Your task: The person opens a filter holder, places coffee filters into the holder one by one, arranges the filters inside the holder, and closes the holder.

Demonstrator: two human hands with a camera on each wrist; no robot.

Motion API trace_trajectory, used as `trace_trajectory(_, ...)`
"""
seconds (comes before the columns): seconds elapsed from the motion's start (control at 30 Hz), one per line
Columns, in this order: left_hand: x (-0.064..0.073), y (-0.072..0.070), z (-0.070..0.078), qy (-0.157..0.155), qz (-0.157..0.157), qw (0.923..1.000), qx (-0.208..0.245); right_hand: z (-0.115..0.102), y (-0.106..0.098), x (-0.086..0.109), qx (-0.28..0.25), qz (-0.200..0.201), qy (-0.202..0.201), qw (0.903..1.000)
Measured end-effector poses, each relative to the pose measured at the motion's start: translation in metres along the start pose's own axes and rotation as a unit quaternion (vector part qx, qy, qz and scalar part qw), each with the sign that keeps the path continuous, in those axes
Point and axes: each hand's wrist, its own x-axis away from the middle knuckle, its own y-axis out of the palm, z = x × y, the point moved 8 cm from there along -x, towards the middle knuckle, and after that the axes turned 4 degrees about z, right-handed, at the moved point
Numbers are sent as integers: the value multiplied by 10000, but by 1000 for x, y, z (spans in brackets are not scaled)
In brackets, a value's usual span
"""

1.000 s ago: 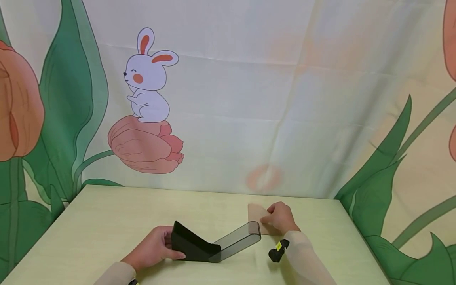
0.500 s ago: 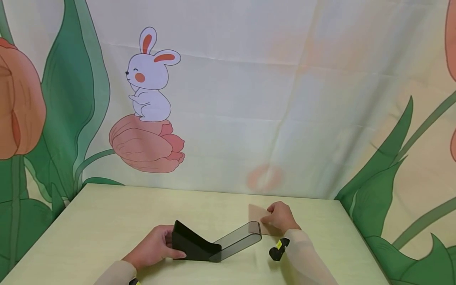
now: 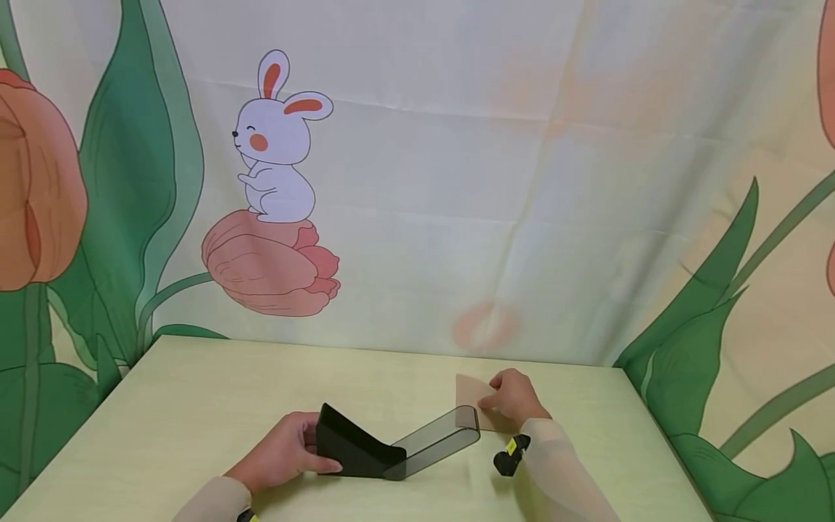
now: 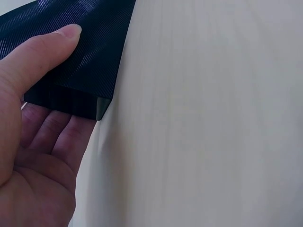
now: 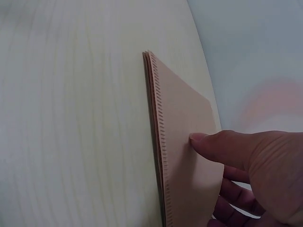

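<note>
A black wedge-shaped box (image 3: pixel 355 453) with a ribbed side stands on the table, its clear smoky lid (image 3: pixel 437 441) swung out to the right. My left hand (image 3: pixel 287 451) grips the box's left end. In the left wrist view, the thumb lies on the ribbed face of the box (image 4: pixel 97 56) and the other fingers go behind it. Beyond the lid, my right hand (image 3: pixel 517 399) pinches a thin stack of brown paper coffee filters (image 3: pixel 470 391). Crimped edges of the filters (image 5: pixel 180 109) show in the right wrist view, with the thumb pressed on the front sheet.
The pale wood-grain table (image 3: pixel 228 384) reaches back to a hanging cloth (image 3: pixel 404 217) printed with a rabbit and tulips. A small black device with a yellow label (image 3: pixel 511 455) sits at the right wrist.
</note>
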Motion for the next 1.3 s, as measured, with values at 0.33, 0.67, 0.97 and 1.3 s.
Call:
trace_trajectory(0.33, 0, 0, -1, -55, 55, 10000, -43, -4, -2, 1, 55, 66, -150, 9999)
trace_trajectory(0.67, 0, -1, -2, -75, 14, 10000, 18, -11, -5, 4, 153, 142, -414, 9989)
trace_trajectory(0.97, 0, 0, -2, -129, 41, 9999, 90, -16, -7, 7, 222, 257, -493, 9982)
trace_trajectory(1.3, -1, 0, -3, -137, 41, 9999, 40, -10, -5, 3, 20, 251, -360, 9990)
